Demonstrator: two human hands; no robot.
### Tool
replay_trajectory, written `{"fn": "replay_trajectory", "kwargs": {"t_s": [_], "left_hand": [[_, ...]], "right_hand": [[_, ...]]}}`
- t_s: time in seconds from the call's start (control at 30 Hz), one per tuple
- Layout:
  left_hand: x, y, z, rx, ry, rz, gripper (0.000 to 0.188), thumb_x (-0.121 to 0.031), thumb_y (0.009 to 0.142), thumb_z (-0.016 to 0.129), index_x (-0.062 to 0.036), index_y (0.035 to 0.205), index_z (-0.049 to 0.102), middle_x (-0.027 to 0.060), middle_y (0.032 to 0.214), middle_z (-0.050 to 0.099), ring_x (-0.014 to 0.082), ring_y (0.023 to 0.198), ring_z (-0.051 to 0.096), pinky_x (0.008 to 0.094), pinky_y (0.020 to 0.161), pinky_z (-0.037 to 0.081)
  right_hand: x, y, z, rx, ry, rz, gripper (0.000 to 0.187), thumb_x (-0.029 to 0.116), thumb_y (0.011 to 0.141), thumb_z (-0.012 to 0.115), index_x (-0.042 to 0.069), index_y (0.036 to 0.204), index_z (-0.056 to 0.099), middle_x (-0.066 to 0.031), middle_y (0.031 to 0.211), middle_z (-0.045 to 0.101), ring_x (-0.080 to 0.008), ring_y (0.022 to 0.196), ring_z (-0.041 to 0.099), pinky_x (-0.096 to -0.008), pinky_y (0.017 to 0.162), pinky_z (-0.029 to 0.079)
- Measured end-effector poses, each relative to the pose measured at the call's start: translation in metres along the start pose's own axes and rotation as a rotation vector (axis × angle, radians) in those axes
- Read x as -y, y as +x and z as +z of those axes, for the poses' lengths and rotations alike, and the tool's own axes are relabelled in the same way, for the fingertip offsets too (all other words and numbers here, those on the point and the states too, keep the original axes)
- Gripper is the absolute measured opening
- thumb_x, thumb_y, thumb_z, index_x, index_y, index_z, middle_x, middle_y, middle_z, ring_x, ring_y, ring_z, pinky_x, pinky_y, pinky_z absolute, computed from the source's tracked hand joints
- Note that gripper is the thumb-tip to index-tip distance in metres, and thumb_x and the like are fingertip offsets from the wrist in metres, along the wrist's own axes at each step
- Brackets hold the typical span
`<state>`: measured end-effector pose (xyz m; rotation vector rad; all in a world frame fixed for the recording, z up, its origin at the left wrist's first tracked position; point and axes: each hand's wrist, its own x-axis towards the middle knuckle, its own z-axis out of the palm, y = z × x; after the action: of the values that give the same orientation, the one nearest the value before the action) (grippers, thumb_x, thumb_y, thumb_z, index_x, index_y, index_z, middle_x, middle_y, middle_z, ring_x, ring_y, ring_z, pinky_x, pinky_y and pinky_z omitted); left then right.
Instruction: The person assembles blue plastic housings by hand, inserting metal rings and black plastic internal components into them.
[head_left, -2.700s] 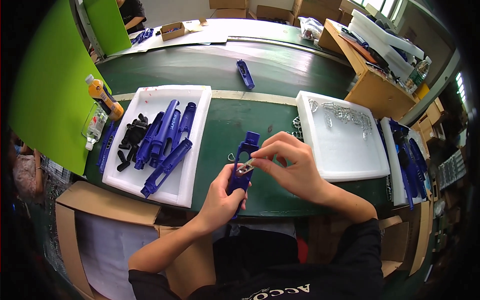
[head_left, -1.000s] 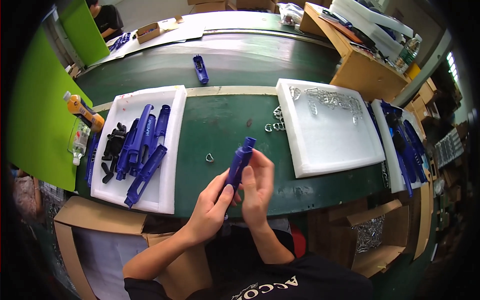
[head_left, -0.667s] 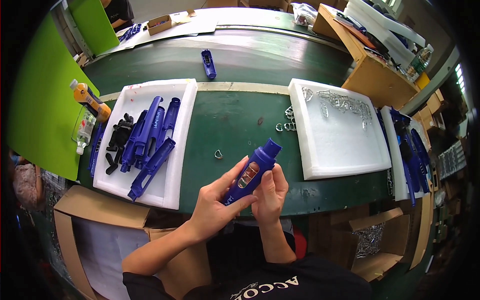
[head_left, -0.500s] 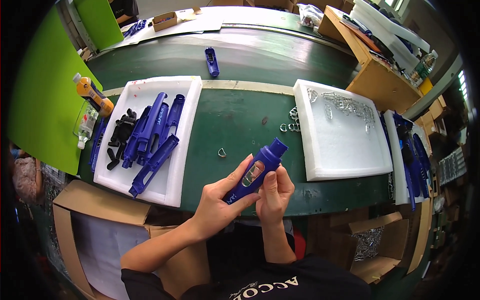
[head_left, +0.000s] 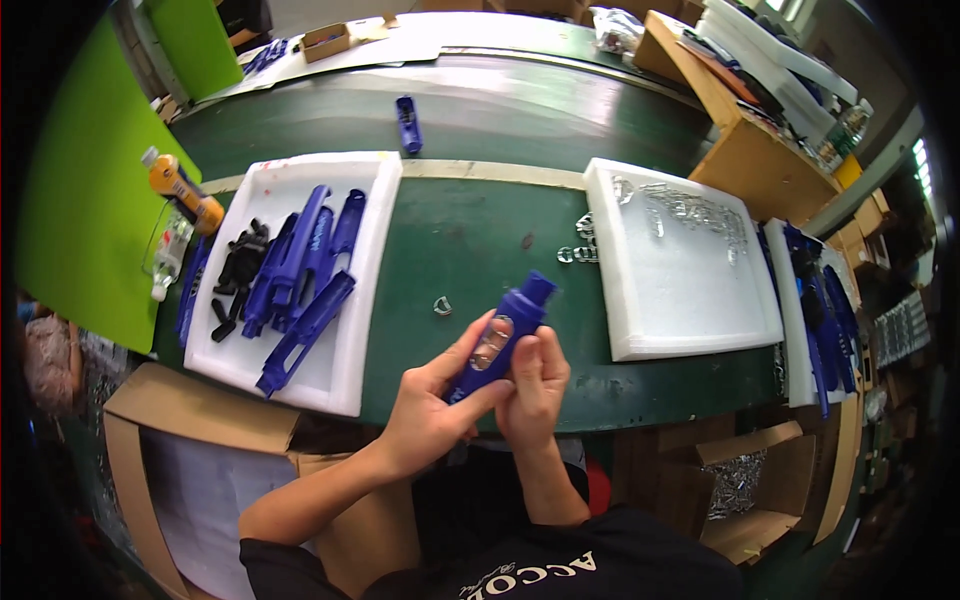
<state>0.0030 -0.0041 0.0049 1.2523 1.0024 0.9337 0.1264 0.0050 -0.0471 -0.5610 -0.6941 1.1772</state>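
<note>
A blue plastic tubular housing (head_left: 503, 338) with an oval window in its side is held tilted over the near part of the green table. My left hand (head_left: 422, 408) wraps its lower end, thumb across the front and fingers along the left edge. From the right, my right hand (head_left: 537, 390) grips the same housing, its thumb against the side below the narrower top collar. Through the window something shiny shows, and skin may be behind it; I cannot tell which. A small clear D-shaped piece (head_left: 443, 306) lies on the table left of the housing.
On the left, a white foam tray (head_left: 372, 300) holds several blue housings and black parts (head_left: 243, 262). A second foam tray (head_left: 690, 310) with clear pieces stands right. Another blue housing (head_left: 408, 126) lies on the far belt. Bottles (head_left: 190, 195) stand by the green panel; cardboard boxes (head_left: 200, 400) sit below.
Both hands have shifted slightly left with the housing, which has turned a little so its window looks different. The blue housing on the belt has moved slightly left.
</note>
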Motion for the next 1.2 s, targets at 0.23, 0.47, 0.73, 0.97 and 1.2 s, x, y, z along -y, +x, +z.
{"fn": "replay_trajectory", "kwargs": {"t_s": [0.23, 0.47, 0.73, 0.97, 1.2], "left_hand": [[-0.006, 0.002, -0.008, -0.063, -0.128, -0.093, 0.067, -0.011, 0.095, 0.068, -0.0018, 0.153, 0.035, 0.0015, 0.082, 0.059, 0.0044, 0.057, 0.052, 0.0195, 0.047, 0.044], [-0.011, -0.001, 0.008, 0.128, -0.006, -0.092, 0.067, -0.011, 0.093, 0.070, -0.0036, 0.152, 0.040, -0.0021, 0.080, 0.057, 0.0028, 0.058, 0.050, 0.0205, 0.051, 0.043], [-0.004, -0.002, 0.000, 0.124, 0.052, -0.108, 0.066, -0.014, 0.092, 0.071, -0.0049, 0.151, 0.042, -0.0013, 0.079, 0.057, 0.0033, 0.059, 0.051, 0.0208, 0.052, 0.043], [-0.004, 0.004, -0.001, 0.085, 0.046, -0.125, 0.066, -0.014, 0.091, 0.071, -0.0056, 0.150, 0.044, -0.0008, 0.079, 0.059, 0.0035, 0.059, 0.051, 0.0212, 0.054, 0.043], [0.000, 0.005, 0.001, 0.120, 0.122, -0.068, 0.065, -0.013, 0.090, 0.071, -0.0068, 0.149, 0.046, 0.0004, 0.081, 0.062, 0.0040, 0.060, 0.052, 0.0217, 0.056, 0.044]], "right_hand": [[0.078, 0.016, -0.012, 0.150, -0.541, -0.122, 0.029, 0.010, 0.102, 0.056, -0.002, 0.128, 0.055, -0.0120, 0.115, 0.065, -0.0137, 0.091, 0.066, -0.0261, 0.072, 0.051], [0.186, 0.184, -0.138, 0.161, -1.793, -0.527, 0.037, 0.029, 0.093, 0.068, 0.002, 0.118, 0.064, -0.0161, 0.114, 0.065, -0.0331, 0.111, 0.060, -0.0414, 0.098, 0.046], [0.157, 0.258, -0.221, -0.075, -2.128, 0.036, 0.079, 0.068, 0.085, 0.064, 0.016, 0.144, 0.054, -0.0189, 0.147, 0.044, -0.0372, 0.142, 0.036, -0.0515, 0.117, 0.029], [0.170, 0.185, -0.138, 0.337, -1.942, 0.016, 0.056, 0.055, 0.095, 0.061, 0.013, 0.132, 0.065, -0.0200, 0.134, 0.056, -0.0346, 0.127, 0.052, -0.0424, 0.107, 0.042], [0.201, 0.224, -0.155, 0.092, -1.955, -0.051, 0.059, 0.058, 0.094, 0.059, 0.008, 0.122, 0.070, -0.0216, 0.122, 0.063, -0.0375, 0.124, 0.054, -0.0427, 0.105, 0.042]]}}
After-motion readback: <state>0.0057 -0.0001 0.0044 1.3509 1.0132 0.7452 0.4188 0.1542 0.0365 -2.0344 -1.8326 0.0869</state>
